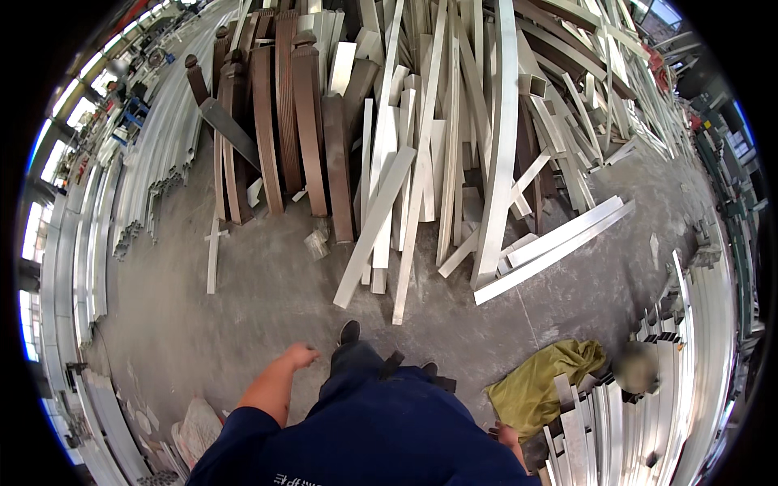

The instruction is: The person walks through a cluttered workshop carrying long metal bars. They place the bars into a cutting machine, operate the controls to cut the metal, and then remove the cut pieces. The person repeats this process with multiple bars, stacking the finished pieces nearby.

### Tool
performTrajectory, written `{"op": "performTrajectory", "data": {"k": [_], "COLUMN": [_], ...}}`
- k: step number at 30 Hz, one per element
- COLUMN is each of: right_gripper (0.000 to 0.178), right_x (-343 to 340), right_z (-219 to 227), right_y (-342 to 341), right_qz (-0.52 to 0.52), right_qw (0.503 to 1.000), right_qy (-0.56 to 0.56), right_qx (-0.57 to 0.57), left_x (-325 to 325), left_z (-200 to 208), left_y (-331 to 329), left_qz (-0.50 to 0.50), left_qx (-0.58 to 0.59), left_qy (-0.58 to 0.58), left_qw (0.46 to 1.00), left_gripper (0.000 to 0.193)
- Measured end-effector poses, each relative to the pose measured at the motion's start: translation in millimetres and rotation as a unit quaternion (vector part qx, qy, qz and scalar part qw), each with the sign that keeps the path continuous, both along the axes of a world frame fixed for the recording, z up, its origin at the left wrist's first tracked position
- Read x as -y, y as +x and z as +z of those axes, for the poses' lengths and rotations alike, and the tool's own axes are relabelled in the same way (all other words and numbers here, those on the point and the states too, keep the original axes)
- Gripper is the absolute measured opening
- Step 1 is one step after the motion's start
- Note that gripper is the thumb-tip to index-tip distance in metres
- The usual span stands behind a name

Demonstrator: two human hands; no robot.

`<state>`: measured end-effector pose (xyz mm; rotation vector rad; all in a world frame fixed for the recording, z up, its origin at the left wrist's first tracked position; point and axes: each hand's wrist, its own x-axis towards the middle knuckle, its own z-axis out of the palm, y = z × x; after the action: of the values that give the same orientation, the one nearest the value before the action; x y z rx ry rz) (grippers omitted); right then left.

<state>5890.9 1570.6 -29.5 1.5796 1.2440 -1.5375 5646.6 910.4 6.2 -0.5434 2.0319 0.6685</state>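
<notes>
My left hand (301,355) hangs out in front of my left side, over the grey floor, away from any metal piece. It holds nothing I can see, its fingers loosely bent. Low on my right side is my right hand (508,436), next to an olive-green cloth or sack (541,385) and the ends of stacked metal profiles (579,433). Its fingers look a little apart, with nothing visible in them. Ahead of my feet lies a big heap of silver metal bars (374,227), with brown posts (306,121) at its left.
Long silver profiles (154,138) are stacked along the left, more (85,251) nearer me. Two white bars (559,247) lie slantwise at the heap's right front. A thin bar (212,255) lies on the floor (194,324). A pale sack (197,429) is behind my left arm.
</notes>
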Motion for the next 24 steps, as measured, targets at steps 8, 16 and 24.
{"op": "performTrajectory", "data": {"k": [8, 16, 24], "right_gripper": [0.036, 0.038, 0.035], "right_x": [171, 311, 326], "right_z": [38, 99, 108], "right_y": [-108, -194, -141], "right_qz": [0.040, 0.277, 0.153], "right_qw": [0.992, 0.940, 0.976], "right_qy": [0.069, 0.106, 0.139], "right_qx": [-0.096, -0.169, -0.064], "left_x": [106, 330, 334], "left_z": [21, -51, -74], "left_y": [-94, -53, -15], "left_qz": [0.002, 0.007, 0.044], "left_qx": [-0.113, -0.050, 0.072], "left_qy": [0.092, -0.046, 0.014], "left_qw": [0.989, 0.998, 0.996], "left_gripper": [0.044, 0.049, 0.045]}}
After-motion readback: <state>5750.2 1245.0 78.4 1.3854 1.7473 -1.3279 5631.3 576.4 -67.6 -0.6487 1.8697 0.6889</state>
